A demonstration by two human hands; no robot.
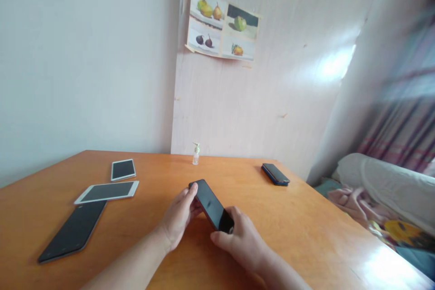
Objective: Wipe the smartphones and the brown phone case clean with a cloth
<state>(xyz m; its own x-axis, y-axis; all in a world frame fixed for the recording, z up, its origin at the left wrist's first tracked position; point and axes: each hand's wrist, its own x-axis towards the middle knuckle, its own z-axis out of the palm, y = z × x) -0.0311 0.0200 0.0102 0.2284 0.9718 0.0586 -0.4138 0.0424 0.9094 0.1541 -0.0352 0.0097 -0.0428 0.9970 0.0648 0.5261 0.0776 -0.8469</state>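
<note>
A dark smartphone (211, 204) is held in both hands above the middle of the table, tilted, its glossy black screen facing up. My left hand (180, 213) grips its far left end, thumb on the edge and fingers underneath. At the near right end, my right hand (243, 238) is closed round the phone, thumb and fingers on opposite edges. Left of my hands lie a black tablet (74, 231), a white tablet (107, 191) overlapping its far end, and a smaller white device (123, 170) behind them.
A small clear pump bottle (196, 155) stands near the back of the wooden table (163, 170). Stacked dark phones (276, 174) lie at the back right. Beyond the table's right edge is bedding (370, 186). Fruit pictures (222, 25) hang on the wall.
</note>
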